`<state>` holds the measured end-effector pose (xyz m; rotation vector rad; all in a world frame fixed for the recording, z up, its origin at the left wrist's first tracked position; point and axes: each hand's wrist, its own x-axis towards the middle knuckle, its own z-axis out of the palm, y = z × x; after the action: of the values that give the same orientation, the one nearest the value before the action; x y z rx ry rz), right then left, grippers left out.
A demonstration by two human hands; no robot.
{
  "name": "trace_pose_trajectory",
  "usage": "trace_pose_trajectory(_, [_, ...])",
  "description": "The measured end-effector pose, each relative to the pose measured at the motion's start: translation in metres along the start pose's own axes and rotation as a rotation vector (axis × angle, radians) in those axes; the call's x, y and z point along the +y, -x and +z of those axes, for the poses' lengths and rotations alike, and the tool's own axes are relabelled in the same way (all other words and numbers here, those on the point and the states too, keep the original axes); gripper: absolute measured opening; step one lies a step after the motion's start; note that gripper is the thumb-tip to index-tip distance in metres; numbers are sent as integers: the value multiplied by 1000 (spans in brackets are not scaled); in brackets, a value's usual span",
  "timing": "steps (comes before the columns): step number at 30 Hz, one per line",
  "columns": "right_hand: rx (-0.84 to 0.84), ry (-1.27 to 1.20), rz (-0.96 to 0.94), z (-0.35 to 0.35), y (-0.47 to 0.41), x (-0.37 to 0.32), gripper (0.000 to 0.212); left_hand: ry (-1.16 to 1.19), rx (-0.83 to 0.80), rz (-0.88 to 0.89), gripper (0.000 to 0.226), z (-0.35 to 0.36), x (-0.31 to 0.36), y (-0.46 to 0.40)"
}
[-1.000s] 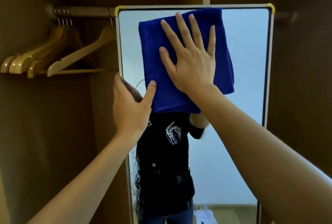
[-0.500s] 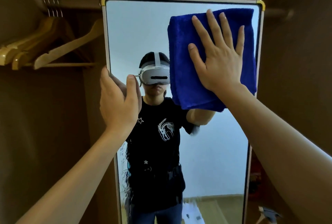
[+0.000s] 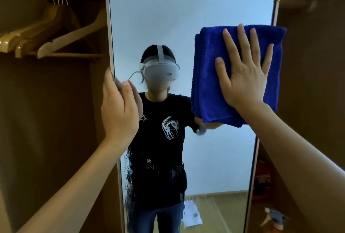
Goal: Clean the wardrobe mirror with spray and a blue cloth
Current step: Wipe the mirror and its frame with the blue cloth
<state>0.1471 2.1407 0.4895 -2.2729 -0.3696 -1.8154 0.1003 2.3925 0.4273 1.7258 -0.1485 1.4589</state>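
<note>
Blue cloth (image 3: 211, 76) now lower at mirror (image 3: 186, 18) right edge, under flat-fingered right hand (image 3: 244, 76); left hand (image 3: 119, 109) grips frame; top wiped, lower glass still streaky.

Wardrobe mirror (image 3: 168, 27): tall rectangle, pale frame with gold corner caps, standing upright inside the wardrobe, tilting slightly in view. Glass is showing streaky wet droplets along its lower left edge. Blue cloth (image 3: 209, 76): folded microfiber, lying flat against the glass at the mirror's right edge, upper half, its right side overhanging the frame. Spray bottle (image 3: 274, 217): blurry, pale, sitting low beside the mirror's bottom right corner, outside the frame; its pose is too blurred to tell.
</note>
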Motion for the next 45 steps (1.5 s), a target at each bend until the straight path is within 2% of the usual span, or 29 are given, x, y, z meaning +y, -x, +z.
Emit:
trace_pose_trajectory(9, [-86, 9, 51, 19, 108, 1, 59, 38, -43, -177, 51, -7, -38, 73])
trace_pose_trajectory(14, [-96, 17, 47, 30, 149, -7, 57, 18, -34, -174, 50, -7, -38, 74])
trace_pose_trajectory(17, [-104, 19, 51, 31, 150, -9, 57, 22, -41, -167, 49, -8, -38, 75])
trace_pose_trajectory(22, [-132, 49, -47, 22, 123, 3, 58, 21, -66, -163, 50, -11, -41, 81])
trace_pose_trajectory(26, [-114, 38, -21, 16, 102, 8, 57, 17, -93, -162, 48, -16, -44, 91])
trace_pose_trajectory(30, [-84, 19, 89, 27, 138, -6, 57, -27, -120, -183, 53, -18, -53, 102])
trace_pose_trajectory(36, [-106, 31, 6, 44, 190, -40, 57, -41, -134, -182, 53, -20, -51, 111])
trace_pose_trajectory(45, [-34, -1, 59, 31, 106, -85, 55, 25, -97, -251, 47, -18, -45, 114])
